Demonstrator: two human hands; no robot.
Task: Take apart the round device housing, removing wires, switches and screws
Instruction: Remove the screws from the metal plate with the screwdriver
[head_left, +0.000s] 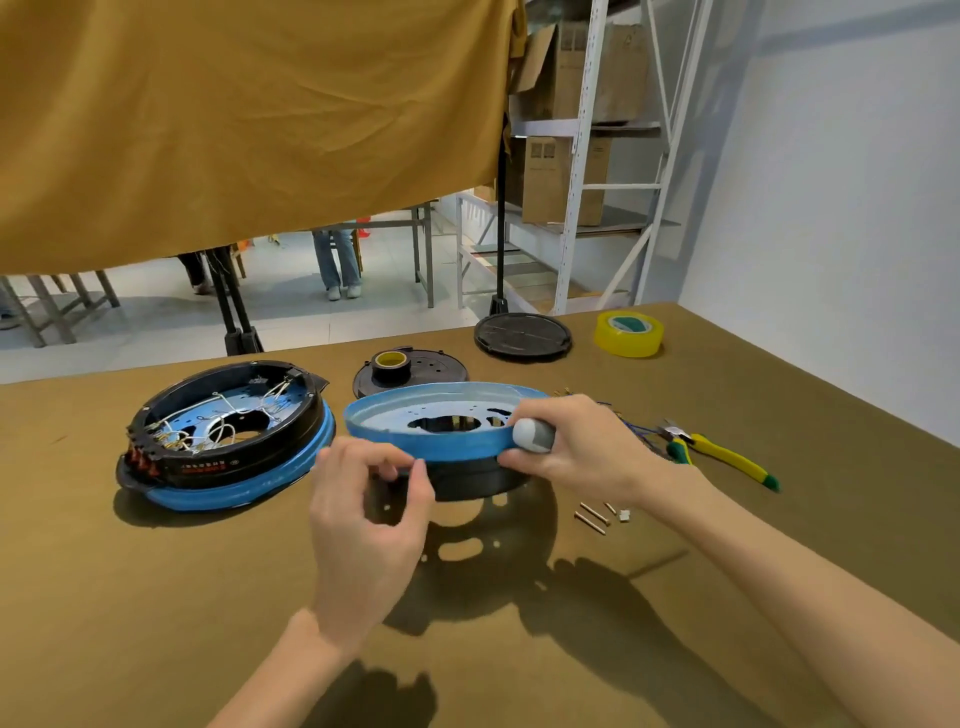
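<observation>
An olive surface (156, 597) fills the lower frame. At centre, the blue-rimmed round housing (441, 431) is held tilted above it. The right hand (566, 447) grips its right edge together with a grey tool handle (535, 435); the left hand's (369, 525) fingers (415, 478) pinch its near rim. Screws (592, 517) lie lower right.

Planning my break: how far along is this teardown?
Done: loose screws lie on the table. In hand: both the left hand and right hand grip the blue-rimmed housing, the right also holding a grey-handled tool. Left: the second housing still holds wires and red switches.
</observation>
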